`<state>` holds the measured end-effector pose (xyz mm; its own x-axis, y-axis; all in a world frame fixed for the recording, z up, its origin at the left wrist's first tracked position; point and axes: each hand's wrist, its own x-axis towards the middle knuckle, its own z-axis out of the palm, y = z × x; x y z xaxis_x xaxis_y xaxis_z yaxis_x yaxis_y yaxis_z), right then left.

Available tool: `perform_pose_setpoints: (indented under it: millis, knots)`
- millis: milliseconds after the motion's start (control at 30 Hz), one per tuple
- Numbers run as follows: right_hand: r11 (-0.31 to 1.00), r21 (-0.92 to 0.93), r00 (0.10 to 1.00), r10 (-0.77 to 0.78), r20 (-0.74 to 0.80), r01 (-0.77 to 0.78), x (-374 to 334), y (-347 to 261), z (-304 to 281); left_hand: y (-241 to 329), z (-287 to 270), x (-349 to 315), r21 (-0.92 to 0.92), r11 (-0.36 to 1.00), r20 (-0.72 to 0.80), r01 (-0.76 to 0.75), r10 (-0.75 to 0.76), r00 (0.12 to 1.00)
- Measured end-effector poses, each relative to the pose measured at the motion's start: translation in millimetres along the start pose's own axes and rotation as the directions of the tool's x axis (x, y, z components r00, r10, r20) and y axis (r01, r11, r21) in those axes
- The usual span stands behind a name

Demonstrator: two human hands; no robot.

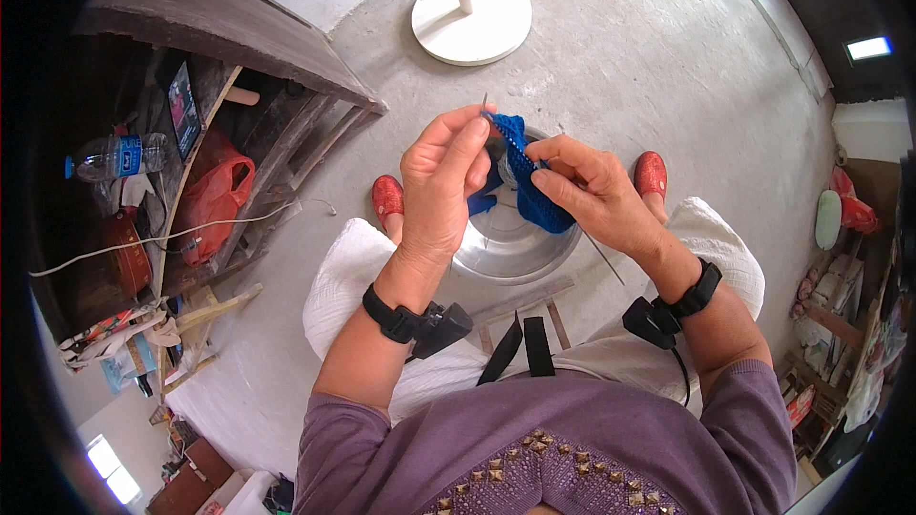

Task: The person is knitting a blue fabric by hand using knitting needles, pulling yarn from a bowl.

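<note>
A piece of blue knitting (pixel 541 208) hangs between my two hands, above a shiny metal basin (pixel 515 262). My left hand (pixel 447 167) pinches its upper left edge, and a thin needle tip (pixel 485 98) sticks up past the thumb and forefinger. With thumb and fingers closed, my right hand (pixel 590 181) grips the knitting's right side. From below that palm a knitting needle (pixel 607 263) slants down to the right. More blue material (pixel 483 203) shows low beside my left hand, over the basin; its link to the knitting is partly hidden.
A white round stand base (pixel 472 33) is on the concrete floor ahead. Left, a wooden cabinet holds a plastic bottle (pixel 119 157), a phone-like screen (pixel 183 111) and a red bag (pixel 218 195); a pale cable (pixel 181 231) crosses it. Cluttered shelves (pixel 835 324) stand right.
</note>
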<state>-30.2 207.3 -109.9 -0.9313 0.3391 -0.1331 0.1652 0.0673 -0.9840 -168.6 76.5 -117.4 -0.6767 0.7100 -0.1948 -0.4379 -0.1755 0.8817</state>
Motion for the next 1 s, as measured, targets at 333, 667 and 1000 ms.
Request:
perform_pose_setpoints:
  millis: [333, 667, 1000]
  knots:
    - [0.989, 0.149, 0.999, -0.008, -0.045, 0.015, 3, 6, 5, -2, 4, -2, 0.022, 0.997, 0.023, 0.069, -0.07, 0.997]
    - [0.976, -0.198, 0.989, -0.109, -0.103, 0.087, 5, -5, -7, 1, 6, -5, 0.286, 0.958, 0.066, -0.012, -0.007, 0.998]
    - [0.78, -0.56, 0.92, -0.384, -0.078, 0.279, 17, -6, -9, -5, 14, -9, 0.329, 0.944, 0.152, -0.009, -0.043, 0.987]
